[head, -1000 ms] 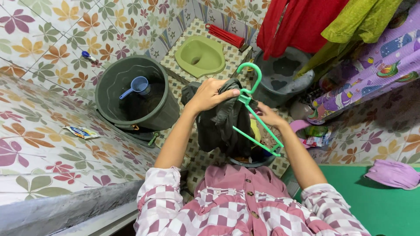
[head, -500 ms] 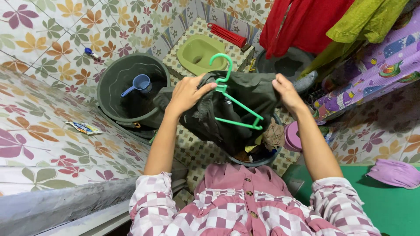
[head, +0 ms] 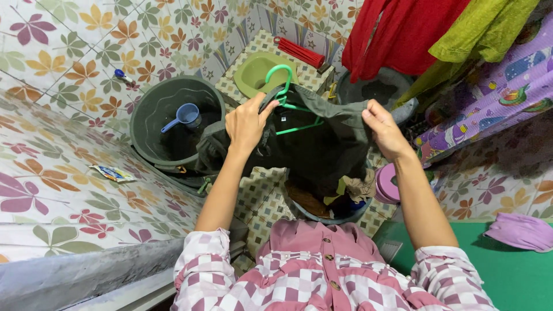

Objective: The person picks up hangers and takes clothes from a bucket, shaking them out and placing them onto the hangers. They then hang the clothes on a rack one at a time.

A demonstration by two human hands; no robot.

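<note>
A dark green-grey garment point(head: 314, 144) hangs spread between my hands over a basin of laundry. My left hand point(head: 246, 124) pinches its left top edge together with a green plastic hanger point(head: 286, 98), whose hook rises above the cloth and whose bar is partly inside the garment. The garment's right top edge is gripped by my right hand point(head: 383, 129). Below the garment sits a basin point(head: 328, 216) holding several crumpled clothes.
A large dark bucket point(head: 173, 124) with water and a blue scoop point(head: 184, 115) stands at left. A green squat toilet point(head: 259, 72) and red brush point(head: 299, 52) lie beyond. Red and green cloths hang top right. A pink lid point(head: 387, 183) and a green mat point(head: 501, 265) lie at right.
The hanger went from hanging outside the bunched garment to lying partly inside it. My hands moved apart and upward, spreading the garment wide.
</note>
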